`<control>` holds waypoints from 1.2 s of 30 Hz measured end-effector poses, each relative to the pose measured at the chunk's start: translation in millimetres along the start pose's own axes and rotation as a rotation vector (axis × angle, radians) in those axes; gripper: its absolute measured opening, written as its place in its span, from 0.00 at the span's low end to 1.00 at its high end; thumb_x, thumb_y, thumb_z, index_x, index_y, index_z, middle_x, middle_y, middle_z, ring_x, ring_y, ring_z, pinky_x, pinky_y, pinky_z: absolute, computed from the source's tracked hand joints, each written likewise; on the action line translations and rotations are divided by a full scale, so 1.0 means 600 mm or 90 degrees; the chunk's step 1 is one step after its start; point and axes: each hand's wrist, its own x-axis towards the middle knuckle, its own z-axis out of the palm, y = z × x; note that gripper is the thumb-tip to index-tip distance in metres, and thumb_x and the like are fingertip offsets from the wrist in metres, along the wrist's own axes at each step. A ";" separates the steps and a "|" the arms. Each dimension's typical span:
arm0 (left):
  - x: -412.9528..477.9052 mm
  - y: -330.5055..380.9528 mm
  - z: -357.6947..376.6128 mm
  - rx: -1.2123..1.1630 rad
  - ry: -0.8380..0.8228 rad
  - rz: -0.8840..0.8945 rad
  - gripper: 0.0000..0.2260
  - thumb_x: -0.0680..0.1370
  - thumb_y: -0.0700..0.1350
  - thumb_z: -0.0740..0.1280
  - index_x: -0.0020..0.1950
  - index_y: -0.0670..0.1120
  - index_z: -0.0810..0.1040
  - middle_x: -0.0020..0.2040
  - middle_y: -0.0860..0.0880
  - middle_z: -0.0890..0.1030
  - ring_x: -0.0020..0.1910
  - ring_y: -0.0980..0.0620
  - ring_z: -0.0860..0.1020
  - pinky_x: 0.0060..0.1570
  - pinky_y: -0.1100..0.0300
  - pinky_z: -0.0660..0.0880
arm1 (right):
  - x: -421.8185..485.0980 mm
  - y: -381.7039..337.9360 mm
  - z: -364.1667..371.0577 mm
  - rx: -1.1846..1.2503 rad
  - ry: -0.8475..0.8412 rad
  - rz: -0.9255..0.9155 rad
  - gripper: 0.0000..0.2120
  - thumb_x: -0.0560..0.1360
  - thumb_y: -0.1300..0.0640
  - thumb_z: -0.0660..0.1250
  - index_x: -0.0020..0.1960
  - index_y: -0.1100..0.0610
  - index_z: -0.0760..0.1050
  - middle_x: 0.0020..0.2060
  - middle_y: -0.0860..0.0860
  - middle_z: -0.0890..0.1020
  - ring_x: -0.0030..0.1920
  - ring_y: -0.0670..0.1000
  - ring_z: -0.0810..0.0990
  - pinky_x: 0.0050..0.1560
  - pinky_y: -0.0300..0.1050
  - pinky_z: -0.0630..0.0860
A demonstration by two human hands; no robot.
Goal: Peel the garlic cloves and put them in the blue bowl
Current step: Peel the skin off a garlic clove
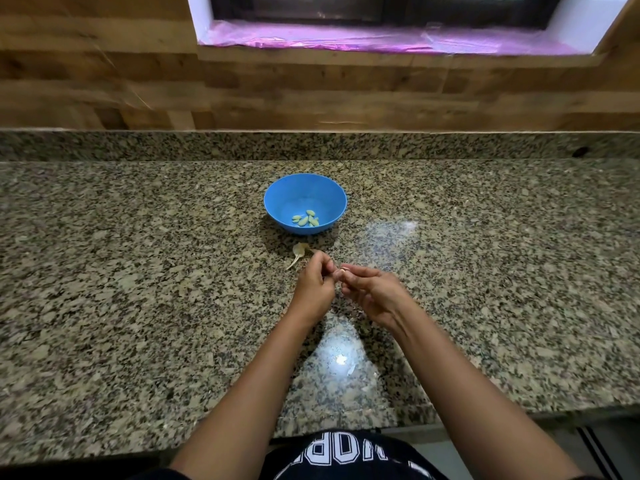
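A blue bowl (304, 188) stands on the granite counter with several peeled garlic cloves (305, 219) lying in its bottom. Just in front of it my left hand (313, 284) and my right hand (372, 289) meet above the counter, fingertips together. Between those fingertips sits a small garlic clove (343, 270), pinched from both sides and mostly hidden by my fingers. A piece of garlic stalk and skin (298, 254) lies on the counter between the bowl and my left hand.
The speckled granite counter (138, 271) spreads wide to both sides, ending at a low granite ledge and a wooden wall (104, 81) behind. A window sill with pink film (381, 39) is above. The counter's front edge is near my body.
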 end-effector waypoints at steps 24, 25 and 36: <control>0.005 -0.007 -0.013 -0.082 0.007 -0.045 0.03 0.73 0.39 0.72 0.42 0.45 0.79 0.40 0.47 0.80 0.41 0.50 0.79 0.44 0.52 0.79 | -0.001 -0.012 -0.009 -0.059 0.013 -0.002 0.06 0.74 0.74 0.61 0.44 0.68 0.76 0.38 0.59 0.80 0.37 0.52 0.79 0.36 0.39 0.79; 0.004 -0.008 -0.011 -0.064 0.007 -0.033 0.04 0.73 0.40 0.71 0.42 0.46 0.78 0.42 0.46 0.80 0.42 0.49 0.79 0.45 0.50 0.79 | 0.001 -0.009 -0.010 -0.046 0.017 0.002 0.06 0.74 0.74 0.61 0.45 0.68 0.76 0.39 0.59 0.80 0.37 0.52 0.79 0.37 0.39 0.79; -0.010 -0.032 -0.009 0.039 -0.101 -0.034 0.04 0.76 0.46 0.68 0.41 0.52 0.76 0.52 0.42 0.76 0.52 0.43 0.77 0.54 0.46 0.77 | 0.016 0.010 -0.022 0.031 0.052 0.017 0.07 0.76 0.70 0.60 0.49 0.66 0.76 0.43 0.59 0.80 0.42 0.52 0.80 0.48 0.44 0.79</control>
